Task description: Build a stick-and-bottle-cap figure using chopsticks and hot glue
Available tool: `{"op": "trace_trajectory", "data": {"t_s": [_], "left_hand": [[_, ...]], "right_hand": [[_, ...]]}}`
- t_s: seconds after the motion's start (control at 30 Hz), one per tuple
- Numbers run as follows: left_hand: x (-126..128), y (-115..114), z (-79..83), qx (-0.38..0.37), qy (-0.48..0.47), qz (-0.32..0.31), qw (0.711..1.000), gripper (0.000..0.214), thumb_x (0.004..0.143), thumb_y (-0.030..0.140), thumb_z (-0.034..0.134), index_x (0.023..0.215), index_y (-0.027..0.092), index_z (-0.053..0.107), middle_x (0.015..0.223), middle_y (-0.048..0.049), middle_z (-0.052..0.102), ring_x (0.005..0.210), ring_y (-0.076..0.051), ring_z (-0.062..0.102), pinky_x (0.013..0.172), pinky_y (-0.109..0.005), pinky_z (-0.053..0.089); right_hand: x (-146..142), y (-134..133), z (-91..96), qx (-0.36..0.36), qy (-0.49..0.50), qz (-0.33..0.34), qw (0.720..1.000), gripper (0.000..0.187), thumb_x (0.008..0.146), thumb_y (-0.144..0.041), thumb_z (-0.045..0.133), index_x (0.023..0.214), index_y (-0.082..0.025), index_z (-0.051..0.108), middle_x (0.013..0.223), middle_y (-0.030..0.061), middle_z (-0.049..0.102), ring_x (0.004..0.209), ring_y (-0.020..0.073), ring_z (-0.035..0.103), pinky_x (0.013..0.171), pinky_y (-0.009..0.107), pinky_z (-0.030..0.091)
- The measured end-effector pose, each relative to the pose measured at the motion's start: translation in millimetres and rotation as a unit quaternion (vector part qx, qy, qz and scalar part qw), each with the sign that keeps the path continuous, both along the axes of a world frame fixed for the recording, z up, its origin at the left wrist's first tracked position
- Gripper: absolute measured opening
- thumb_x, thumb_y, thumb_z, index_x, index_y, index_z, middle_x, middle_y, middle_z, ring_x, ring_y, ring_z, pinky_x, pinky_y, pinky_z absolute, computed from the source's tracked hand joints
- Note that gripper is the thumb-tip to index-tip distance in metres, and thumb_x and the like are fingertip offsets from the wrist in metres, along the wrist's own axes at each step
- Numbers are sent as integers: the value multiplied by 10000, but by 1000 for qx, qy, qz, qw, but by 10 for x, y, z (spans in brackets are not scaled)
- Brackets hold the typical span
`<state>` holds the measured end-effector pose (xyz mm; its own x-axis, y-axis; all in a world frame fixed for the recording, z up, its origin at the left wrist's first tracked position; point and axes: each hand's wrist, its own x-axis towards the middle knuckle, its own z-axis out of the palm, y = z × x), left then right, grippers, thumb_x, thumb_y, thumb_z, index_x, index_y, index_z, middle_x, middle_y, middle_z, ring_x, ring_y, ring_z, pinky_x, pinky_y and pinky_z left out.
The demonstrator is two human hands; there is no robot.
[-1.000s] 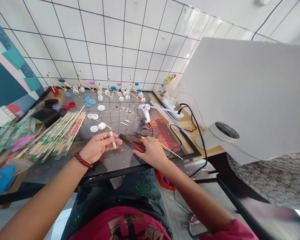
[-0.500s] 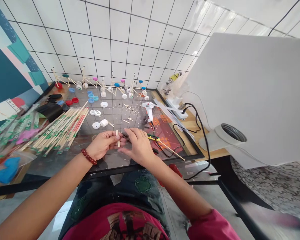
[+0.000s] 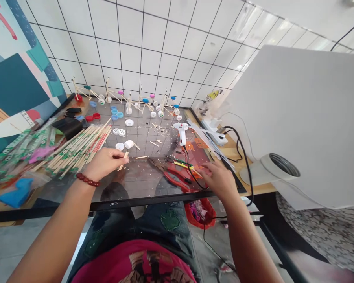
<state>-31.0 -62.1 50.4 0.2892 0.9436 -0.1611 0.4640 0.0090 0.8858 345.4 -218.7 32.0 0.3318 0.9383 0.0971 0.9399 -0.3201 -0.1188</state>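
Observation:
My left hand point(image 3: 106, 162) pinches short pieces of wooden stick point(image 3: 125, 156) between thumb and fingertips, above the glass tabletop. My right hand point(image 3: 220, 179) is over a longer wooden stick point(image 3: 196, 172) at the right of the table. Its fingers are bent and apart, and the palm hides most of that stick. Red-handled pliers point(image 3: 172, 175) lie between my hands, with their dark jaws pointing away to the left. A yellow cutter point(image 3: 183, 164) rests beside the pliers. One short stick piece point(image 3: 141, 157) lies near the jaws.
A white glue gun point(image 3: 181, 133) stands behind the pliers, its black cable crossing towards my right hand. Wrapped chopsticks point(image 3: 82, 151) are heaped left. White bottle caps point(image 3: 129, 122), blue caps point(image 3: 115, 117) and small stick models line the back. A red bin point(image 3: 191, 220) sits below the edge.
My hands have moved apart: the left one leftwards with the stick pieces, the right one to the longer stick. The pliers now lie uncovered. The whole view has shifted slightly.

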Motion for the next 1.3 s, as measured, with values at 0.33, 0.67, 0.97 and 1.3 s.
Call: {"op": "trace_trajectory", "data": {"t_s": [0.33, 0.67, 0.97, 1.3], "left_hand": [[-89, -31, 15, 73, 277, -89, 954, 181, 798, 360, 690, 686, 221, 719, 712, -43, 733, 725, -243, 668, 662, -320, 373], [-396, -249, 79, 102, 79, 152, 980, 301, 820, 362, 769, 1051, 174, 816, 751, -16, 757, 699, -203, 680, 687, -305, 491], [-140, -857, -130, 180, -244, 265, 915, 197, 762, 288, 866, 931, 190, 839, 679, 8, 704, 627, -134, 603, 614, -259, 504], [722, -1032, -181, -84, -379, 129, 913, 373, 557, 436, 1017, 770, 176, 856, 779, -64, 779, 685, -137, 632, 616, -238, 524]], "right_hand": [[236, -27, -307, 10, 13, -9, 1000, 283, 994, -286, 545, 999, -204, 816, 1061, 126, 825, 971, 302, 760, 839, 391, 516], [388, -309, -233, 30, 110, 90, 989, 271, 929, -351, 565, 921, -232, 808, 997, 97, 809, 862, 243, 741, 784, 356, 518], [-267, -214, -52, 292, 265, -21, 919, 259, 918, -458, 638, 934, -221, 739, 793, 61, 734, 706, 214, 628, 648, 317, 459], [-1696, 160, -267, 115, 669, 149, 719, 343, 863, -553, 775, 909, -218, 717, 784, 4, 706, 713, 160, 616, 676, 280, 502]]}}
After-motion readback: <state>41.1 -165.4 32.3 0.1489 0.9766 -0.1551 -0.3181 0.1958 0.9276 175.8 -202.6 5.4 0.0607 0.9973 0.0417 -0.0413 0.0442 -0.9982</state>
